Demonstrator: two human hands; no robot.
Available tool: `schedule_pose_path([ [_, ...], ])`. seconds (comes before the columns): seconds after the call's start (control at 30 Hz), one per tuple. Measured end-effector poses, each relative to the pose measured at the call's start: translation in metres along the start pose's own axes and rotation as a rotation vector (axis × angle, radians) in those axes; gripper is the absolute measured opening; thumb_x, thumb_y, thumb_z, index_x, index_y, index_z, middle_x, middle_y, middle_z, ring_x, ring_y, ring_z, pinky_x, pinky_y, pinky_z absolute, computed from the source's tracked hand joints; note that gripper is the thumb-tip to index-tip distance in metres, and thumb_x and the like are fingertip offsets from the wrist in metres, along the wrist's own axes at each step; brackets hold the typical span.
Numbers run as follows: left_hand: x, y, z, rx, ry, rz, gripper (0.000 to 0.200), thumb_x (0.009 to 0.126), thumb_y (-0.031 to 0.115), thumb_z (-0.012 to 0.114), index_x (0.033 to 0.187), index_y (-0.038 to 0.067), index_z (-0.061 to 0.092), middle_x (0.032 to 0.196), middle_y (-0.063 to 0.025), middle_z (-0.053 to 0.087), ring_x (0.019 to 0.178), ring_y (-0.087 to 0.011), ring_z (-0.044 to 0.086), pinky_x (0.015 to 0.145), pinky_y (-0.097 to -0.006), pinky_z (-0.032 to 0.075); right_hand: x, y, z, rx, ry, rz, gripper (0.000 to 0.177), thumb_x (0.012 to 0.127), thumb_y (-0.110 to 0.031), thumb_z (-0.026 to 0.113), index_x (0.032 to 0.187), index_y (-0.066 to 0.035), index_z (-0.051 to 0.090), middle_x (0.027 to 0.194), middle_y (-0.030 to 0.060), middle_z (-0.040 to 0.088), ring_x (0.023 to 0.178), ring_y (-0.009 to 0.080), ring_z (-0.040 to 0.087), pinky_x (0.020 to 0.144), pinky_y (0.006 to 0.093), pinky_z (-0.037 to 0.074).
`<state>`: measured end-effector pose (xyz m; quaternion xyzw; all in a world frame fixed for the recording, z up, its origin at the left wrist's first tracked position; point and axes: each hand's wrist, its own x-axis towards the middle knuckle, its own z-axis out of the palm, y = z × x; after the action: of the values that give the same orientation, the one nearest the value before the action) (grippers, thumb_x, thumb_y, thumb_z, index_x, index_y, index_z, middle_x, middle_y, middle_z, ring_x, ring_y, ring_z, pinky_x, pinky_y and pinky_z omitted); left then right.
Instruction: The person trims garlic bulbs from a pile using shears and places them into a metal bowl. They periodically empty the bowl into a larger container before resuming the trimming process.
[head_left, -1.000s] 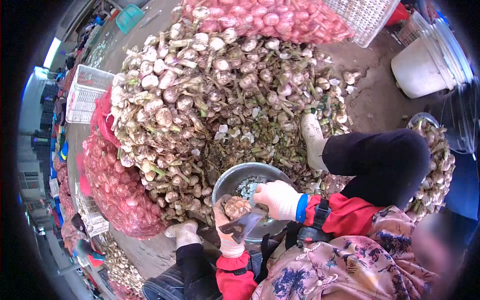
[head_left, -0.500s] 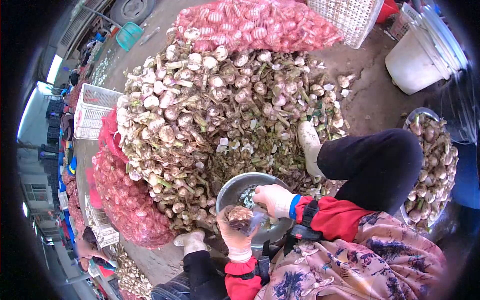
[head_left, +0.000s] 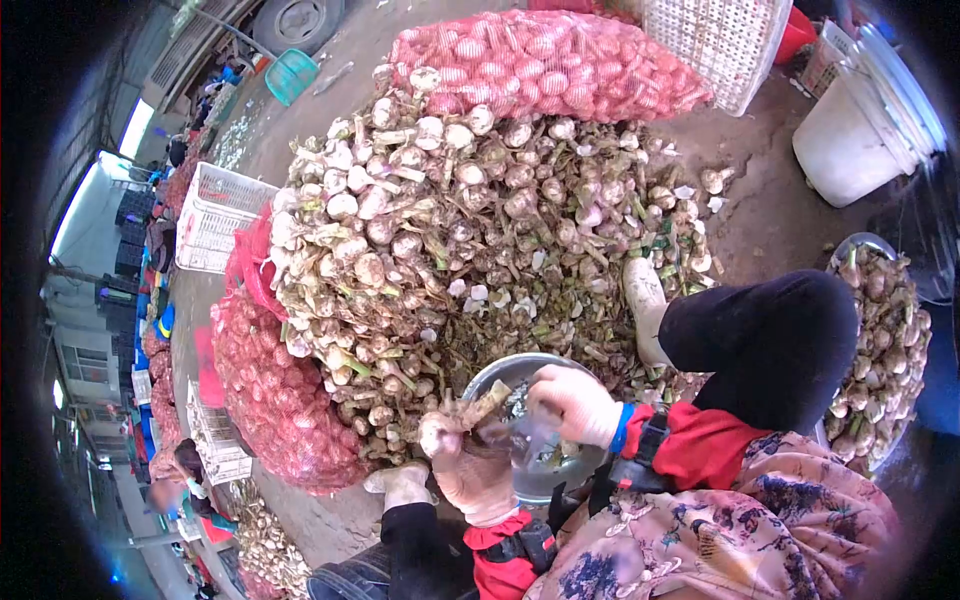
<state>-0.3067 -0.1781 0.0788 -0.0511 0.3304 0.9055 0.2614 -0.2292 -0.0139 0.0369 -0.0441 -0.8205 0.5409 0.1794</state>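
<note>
My left hand is closed around a garlic bulb whose cut stalk points up to the right. The bulb shows at the thumb side, by the left rim of a metal basin. Over the basin, my right hand is closed, fingers curled downward. A greyish, see-through blur lies between the two hands; what the right fingers hold cannot be made out. White bits lie in the basin. Beyond it spreads a large heap of garlic bulbs with dry stalks and peelings.
Red mesh sacks of bulbs lie left of the heap and another mesh sack behind it. A white bucket and a tub of garlic stand right. White crates are left. A person is at far left.
The view has shifted, moving the scene rightward. In my left hand a stalked bulb now shows where a darker bulb was. My right hand stays over the basin, fingers curled further down.
</note>
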Motion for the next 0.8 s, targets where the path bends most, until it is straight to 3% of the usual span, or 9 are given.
schedule_pose_path([
  [0.2,-0.012,-0.018,0.015,-0.105,-0.023,0.05,0.037,0.079,0.03,0.065,0.108,0.008,0.058,0.112,-0.0109,0.062,0.099,-0.0268,0.06,0.094,-0.045,0.046,0.002,0.042,0.014,0.042,0.033,0.089,0.016,0.068,-0.004,0.059,0.083,-0.008,0.06,0.084,0.0141,0.061,0.081,0.0342,0.059,0.07,0.0397,0.048],
  [0.27,-0.012,-0.013,0.049,-0.201,-0.136,-0.028,0.028,0.082,0.026,0.058,0.102,0.006,0.057,0.1,-0.0092,0.063,0.096,-0.0246,0.061,0.091,-0.042,0.048,-0.016,0.094,0.017,0.18,0.009,0.835,0.018,0.068,-0.001,0.059,0.086,-0.005,0.062,0.084,0.0137,0.065,0.079,0.0282,0.062,0.072,0.0349,0.049],
  [0.3,-0.011,-0.011,0.039,0.062,0.087,-0.059,0.025,0.085,0.025,0.056,0.101,0.006,0.054,0.09,-0.0074,0.06,0.093,-0.0235,0.061,0.087,-0.039,0.049,-0.016,0.102,0.01,0.275,0.103,0.905,0.02,0.067,0.001,0.06,0.087,-0.003,0.062,0.086,0.0122,0.066,0.079,0.0243,0.062,0.072,0.0326,0.049],
  [0.37,0.004,-0.03,-0.035,0.607,-0.004,-0.125,0.026,0.085,0.021,0.06,0.103,0.005,0.051,0.088,-0.0066,0.058,0.089,-0.022,0.061,0.083,-0.0361,0.05,-0.012,0.112,0.007,0.435,0.213,0.935,0.024,0.065,0.002,0.061,0.088,0.0,0.061,0.086,0.0095,0.067,0.078,0.0189,0.063,0.072,0.0289,0.049],
  [0.47,0.013,-0.07,-0.109,0.548,0.227,-0.36,0.046,0.079,0.012,0.068,0.118,0.001,0.047,0.098,-0.0082,0.06,0.092,-0.024,0.061,0.084,-0.0364,0.05,0.003,0.094,0.007,0.466,0.302,0.883,0.024,0.066,0.002,0.061,0.09,0.002,0.06,0.085,0.0075,0.067,0.079,0.0168,0.062,0.073,0.0268,0.048],
  [0.53,0.027,-0.097,-0.195,1.028,0.168,-0.54,0.087,0.062,0.023,0.082,0.132,-0.004,0.038,0.115,-0.016,0.058,0.102,-0.0249,0.058,0.094,-0.0344,0.044,-0.007,0.106,0.018,0.491,0.333,0.888,0.023,0.068,0.0,0.061,0.09,0.001,0.059,0.085,0.0068,0.067,0.08,0.0162,0.062,0.074,0.0261,0.048],
  [0.6,0.032,-0.067,-0.156,1.65,-0.019,-0.575,0.085,0.064,0.025,0.08,0.133,-0.003,0.04,0.115,-0.0164,0.06,0.101,-0.0256,0.059,0.092,-0.0317,0.045,-0.006,0.099,0.019,0.437,0.261,0.877,0.021,0.067,-0.001,0.063,0.089,-0.001,0.061,0.084,0.0059,0.066,0.08,0.0165,0.061,0.075,0.0269,0.048],
  [0.63,0.036,-0.036,-0.101,1.487,-0.057,-0.556,0.069,0.069,0.026,0.076,0.127,-0.001,0.049,0.115,-0.0164,0.061,0.103,-0.0251,0.06,0.091,-0.0301,0.045,0.002,0.08,0.016,0.372,0.231,0.899,0.021,0.067,-0.002,0.064,0.088,-0.002,0.061,0.083,0.0065,0.066,0.079,0.0168,0.061,0.075,0.0274,0.049],
  [0.8,0.118,0.017,-0.162,1.802,0.156,0.38,0.036,0.082,0.022,0.061,0.112,0.003,0.062,0.118,-0.0158,0.06,0.105,-0.0296,0.058,0.089,-0.0407,0.047,0.023,0.072,0.021,-0.177,-0.079,0.761,0.027,0.069,-0.016,0.068,0.093,-0.005,0.065,0.088,0.0109,0.067,0.083,0.02,0.062,0.078,0.0322,0.05],
])
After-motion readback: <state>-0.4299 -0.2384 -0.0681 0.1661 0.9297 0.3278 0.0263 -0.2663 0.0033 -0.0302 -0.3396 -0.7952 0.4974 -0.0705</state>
